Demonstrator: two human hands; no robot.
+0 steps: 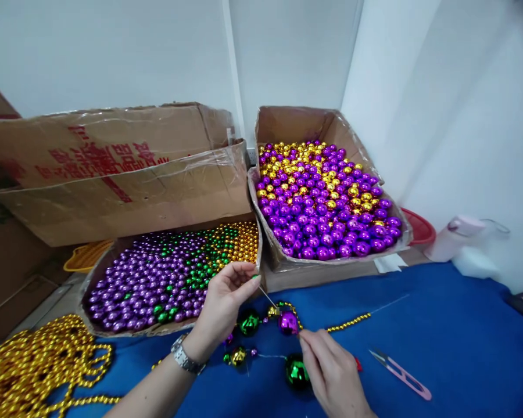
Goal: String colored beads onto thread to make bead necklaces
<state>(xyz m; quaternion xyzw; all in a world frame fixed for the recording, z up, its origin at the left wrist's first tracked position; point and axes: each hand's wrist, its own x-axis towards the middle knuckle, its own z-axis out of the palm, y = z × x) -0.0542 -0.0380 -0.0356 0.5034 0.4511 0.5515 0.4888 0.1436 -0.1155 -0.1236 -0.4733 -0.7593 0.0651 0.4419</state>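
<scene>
Left hand pinched the needle, slanting down-right at the purple ball that right-hand fingertips gripped just beside it.

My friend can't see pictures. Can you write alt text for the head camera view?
Two hands thread shiny beads over a blue table: the left hand pinches a needle, the right hand steadies a purple ball. Behind sit two cardboard boxes of purple, gold and green beads.
</scene>
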